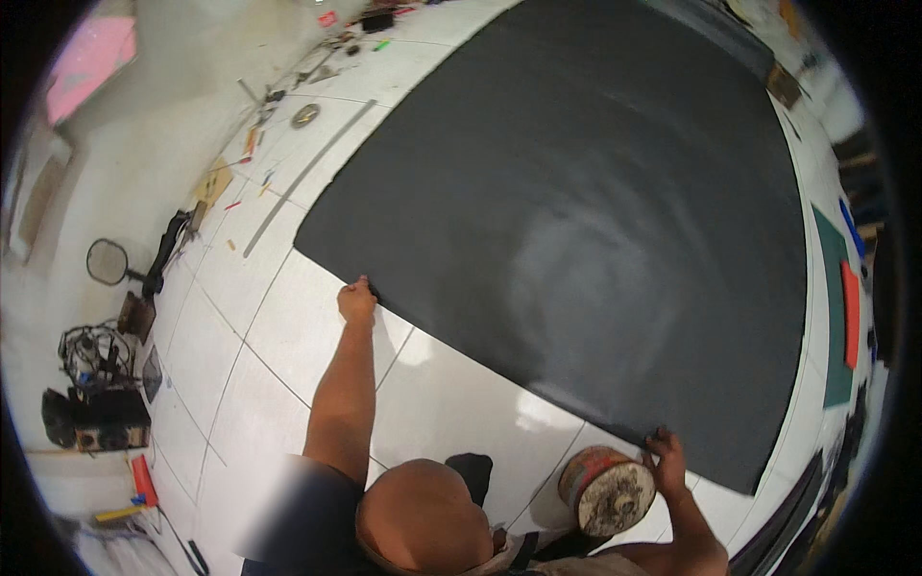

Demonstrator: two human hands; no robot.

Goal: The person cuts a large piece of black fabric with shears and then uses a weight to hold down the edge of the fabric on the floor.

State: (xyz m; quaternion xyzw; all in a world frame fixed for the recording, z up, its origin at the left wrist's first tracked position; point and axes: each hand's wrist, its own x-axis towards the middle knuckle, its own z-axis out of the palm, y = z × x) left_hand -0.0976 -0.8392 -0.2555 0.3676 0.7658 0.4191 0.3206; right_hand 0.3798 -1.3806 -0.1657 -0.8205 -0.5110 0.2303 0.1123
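Two hands meet the near edge of one large dark grey matte sheet (576, 221) that lies flat on the white tiled floor (288, 326) and fills most of my view from the centre out toward twelve and three o'clock. I see the left hand (356, 301) at about nine o'clock of the picture's middle, its fingers curled together on the sheet's near left corner; the sheet spreads away from it toward one and two o'clock. I see the right hand (666, 457) down at about five o'clock, fingers bent and pressed on the sheet's near right edge, so the sheet lies at twelve o'clock from that hand. Whether either hand pinches the edge or only presses on it I cannot tell.

Just beside the right hand, at its nine o'clock, stands a round tin with a stained, crusted lid (607, 490), touching or nearly touching the sheet's edge. A long thin grey metal strip (307, 178) lies on the tiles at ten o'clock, well apart from the left hand. Small tools and scraps (279, 106) are scattered beyond it near the wall.
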